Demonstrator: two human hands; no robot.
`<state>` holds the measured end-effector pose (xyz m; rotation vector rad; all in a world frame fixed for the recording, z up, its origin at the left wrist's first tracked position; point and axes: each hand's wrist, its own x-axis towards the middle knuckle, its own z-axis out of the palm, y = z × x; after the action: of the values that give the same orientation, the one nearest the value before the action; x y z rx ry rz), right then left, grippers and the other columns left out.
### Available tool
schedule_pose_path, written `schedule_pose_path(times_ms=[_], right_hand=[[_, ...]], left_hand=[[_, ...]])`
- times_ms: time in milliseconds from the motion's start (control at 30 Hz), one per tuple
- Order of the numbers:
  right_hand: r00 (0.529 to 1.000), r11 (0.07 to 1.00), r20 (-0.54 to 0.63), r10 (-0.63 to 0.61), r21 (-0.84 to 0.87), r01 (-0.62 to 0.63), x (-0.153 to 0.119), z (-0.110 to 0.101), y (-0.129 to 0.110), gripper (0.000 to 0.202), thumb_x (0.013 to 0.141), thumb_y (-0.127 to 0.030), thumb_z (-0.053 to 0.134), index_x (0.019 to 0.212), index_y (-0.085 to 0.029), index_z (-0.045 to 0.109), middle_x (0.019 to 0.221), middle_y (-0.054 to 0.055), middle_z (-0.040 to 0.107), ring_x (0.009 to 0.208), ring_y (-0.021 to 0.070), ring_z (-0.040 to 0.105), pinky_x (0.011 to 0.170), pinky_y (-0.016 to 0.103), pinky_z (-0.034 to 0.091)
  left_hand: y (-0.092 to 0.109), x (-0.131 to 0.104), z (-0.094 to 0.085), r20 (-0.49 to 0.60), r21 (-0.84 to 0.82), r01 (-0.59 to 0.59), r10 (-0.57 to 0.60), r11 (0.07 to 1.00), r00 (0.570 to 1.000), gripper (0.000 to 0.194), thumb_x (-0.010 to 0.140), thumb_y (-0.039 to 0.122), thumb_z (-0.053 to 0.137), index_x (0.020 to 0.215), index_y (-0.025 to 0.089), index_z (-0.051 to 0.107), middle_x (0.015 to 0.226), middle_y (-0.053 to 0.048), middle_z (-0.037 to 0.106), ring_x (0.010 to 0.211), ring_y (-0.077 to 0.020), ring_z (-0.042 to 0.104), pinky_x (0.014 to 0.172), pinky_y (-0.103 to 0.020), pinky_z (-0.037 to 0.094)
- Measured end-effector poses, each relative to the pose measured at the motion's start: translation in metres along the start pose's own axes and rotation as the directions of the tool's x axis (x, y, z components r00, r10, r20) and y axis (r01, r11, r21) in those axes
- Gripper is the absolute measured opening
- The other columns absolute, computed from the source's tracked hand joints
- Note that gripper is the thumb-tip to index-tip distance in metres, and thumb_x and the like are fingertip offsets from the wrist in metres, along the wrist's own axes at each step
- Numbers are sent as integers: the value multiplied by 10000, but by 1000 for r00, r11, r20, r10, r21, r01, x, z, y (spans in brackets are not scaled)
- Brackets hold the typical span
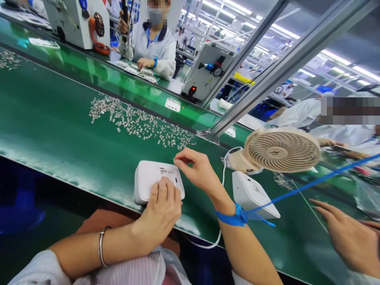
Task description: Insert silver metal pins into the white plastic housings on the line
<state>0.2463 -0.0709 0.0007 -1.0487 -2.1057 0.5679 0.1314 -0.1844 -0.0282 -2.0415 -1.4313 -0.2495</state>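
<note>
On the green table (59, 114), one white box (144, 180) is lying near the edge, and the left hand (163, 206) is resting on it, fingers bent; whether they are gripping anything, I cannot tell. By the box's far corner, the right hand (196, 170) is closing thumb and forefinger together, any held piece too small to tell. Beyond, countless metal pieces (103, 106) are lying scattered; one fan (282, 150) and one second box (245, 192) are standing rightward.

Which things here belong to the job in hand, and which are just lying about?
Seemingly in the job:
white box, under the left hand
small silvery pieces, near the right hand

Seemingly just lying about:
beige fan
white cable
</note>
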Motion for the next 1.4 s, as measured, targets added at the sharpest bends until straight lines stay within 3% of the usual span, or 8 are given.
schedule_pose_path(times_ms=[67,133,533,800,1000,1400], right_hand=[[991,998,121,-62,-25,66,-6,6,-4,122,781,-121,499,704,-172,579,748,20,574,681,114,531,643,243,435],[983,989,164,-82,-111,101,-16,5,-6,138,790,-101,489,709,-165,580,790,37,564,703,120,531,659,252,441],[976,921,199,-85,-359,153,-22,11,-3,191,838,-100,444,687,-157,546,811,61,542,660,126,503,605,247,425],[994,977,105,-22,-207,43,-23,7,0,127,760,-82,510,671,-164,549,774,46,565,676,134,531,615,256,439],[994,1000,105,11,22,-13,-37,-1,5,178,813,-134,482,807,-180,654,971,75,627,864,156,621,751,286,505],[997,997,64,-46,-64,50,-48,2,6,244,858,-161,458,914,-193,693,1091,108,616,956,172,627,829,308,535]], left_hand=[[0,0,0,5,-6,-7,7,1000,1000,331,882,322,466,1074,95,611,1093,-139,624,995,-245,572,879,-346,416],[0,-1,-1,14,1,-19,18,1000,1000,350,887,312,455,1112,80,591,1115,-148,616,1019,-248,567,894,-347,416],[-1,-2,-5,33,21,-29,29,999,999,357,906,295,419,1134,82,594,1121,-126,626,1021,-236,573,893,-328,434],[-1,2,-6,50,11,-60,60,998,997,388,904,291,419,1206,97,563,1247,-128,576,1001,-216,572,847,-304,431],[2,5,-7,67,6,-36,36,999,997,364,894,289,442,1172,106,588,1227,-129,592,994,-219,572,841,-311,412],[2,6,-8,37,31,-17,16,999,999,341,893,285,443,1130,118,623,1184,-104,625,948,-201,592,810,-294,422]])
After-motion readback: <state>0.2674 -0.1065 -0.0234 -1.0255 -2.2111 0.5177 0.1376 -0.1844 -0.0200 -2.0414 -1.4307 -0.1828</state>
